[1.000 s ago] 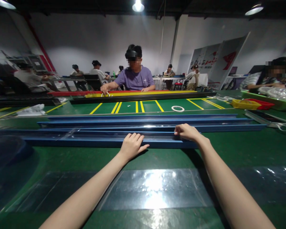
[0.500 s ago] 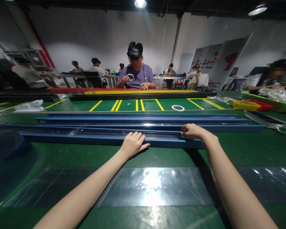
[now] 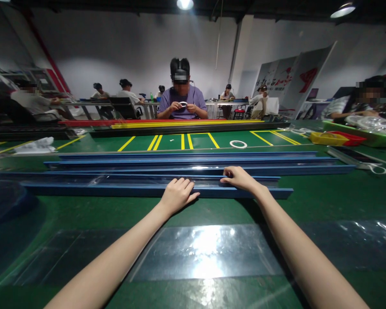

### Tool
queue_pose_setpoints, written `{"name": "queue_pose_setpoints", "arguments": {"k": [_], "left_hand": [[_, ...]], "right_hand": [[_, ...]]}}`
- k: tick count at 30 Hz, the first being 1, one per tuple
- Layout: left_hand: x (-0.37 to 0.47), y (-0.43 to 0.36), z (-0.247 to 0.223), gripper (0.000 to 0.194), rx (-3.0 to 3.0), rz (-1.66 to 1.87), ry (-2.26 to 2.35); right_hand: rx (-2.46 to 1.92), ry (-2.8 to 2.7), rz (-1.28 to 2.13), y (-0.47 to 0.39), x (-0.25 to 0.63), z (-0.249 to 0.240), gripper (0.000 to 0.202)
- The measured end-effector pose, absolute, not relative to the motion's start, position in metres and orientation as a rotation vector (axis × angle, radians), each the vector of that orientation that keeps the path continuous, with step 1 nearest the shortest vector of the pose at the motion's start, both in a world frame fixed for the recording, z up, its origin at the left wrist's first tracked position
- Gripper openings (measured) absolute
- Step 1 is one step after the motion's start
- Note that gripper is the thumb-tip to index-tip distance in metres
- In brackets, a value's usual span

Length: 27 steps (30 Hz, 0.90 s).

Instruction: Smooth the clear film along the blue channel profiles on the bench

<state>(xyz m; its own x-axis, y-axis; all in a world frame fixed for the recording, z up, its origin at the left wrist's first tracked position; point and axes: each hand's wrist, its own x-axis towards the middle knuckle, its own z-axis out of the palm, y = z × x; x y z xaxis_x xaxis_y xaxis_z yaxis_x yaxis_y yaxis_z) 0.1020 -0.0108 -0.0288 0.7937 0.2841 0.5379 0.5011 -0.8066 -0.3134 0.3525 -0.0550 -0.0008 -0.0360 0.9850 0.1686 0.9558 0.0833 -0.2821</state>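
A long blue channel lies crosswise on the green table, with clear film inside its trough. My left hand rests over its near edge at the middle, the fingers reaching into the trough and the thumb lying apart along the rim. Further right, my right hand is over the same channel, its thumb and index finger curled towards each other above the trough. Whether anything is between those fingertips is too small to tell. More blue channels lie just behind. A clear plastic sheet is spread nearer to me.
Beyond are yellow tape lines, a white ring, and red, yellow and black strips. A phone, a yellow tray and a green bin stand right. A person sits opposite, holding a ring; others sit further back.
My right hand has moved left along the channel, uncovering its right end. My left hand has stayed nearly in place. The person opposite has brought both hands together at the ring.
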Motion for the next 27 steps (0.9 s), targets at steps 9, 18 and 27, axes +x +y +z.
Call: {"name": "queue_pose_setpoints", "arguments": {"k": [9,18,27], "left_hand": [[0.1024,-0.0087,-0.0316,0.033,-2.494,-0.708,-0.571],[0.1025,-0.0088,-0.0314,0.034,-2.492,-0.712,-0.561],[0.1027,-0.0082,-0.0326,0.034,-2.485,-0.753,-0.549]], "right_hand": [[-1.939,-1.98,0.173,-0.0512,0.3575,-0.0086,0.02],[-1.951,-1.976,0.157,-0.0511,0.3575,-0.0098,0.018],[-1.955,-1.989,0.135,-0.0512,0.3578,-0.0105,0.019]]}}
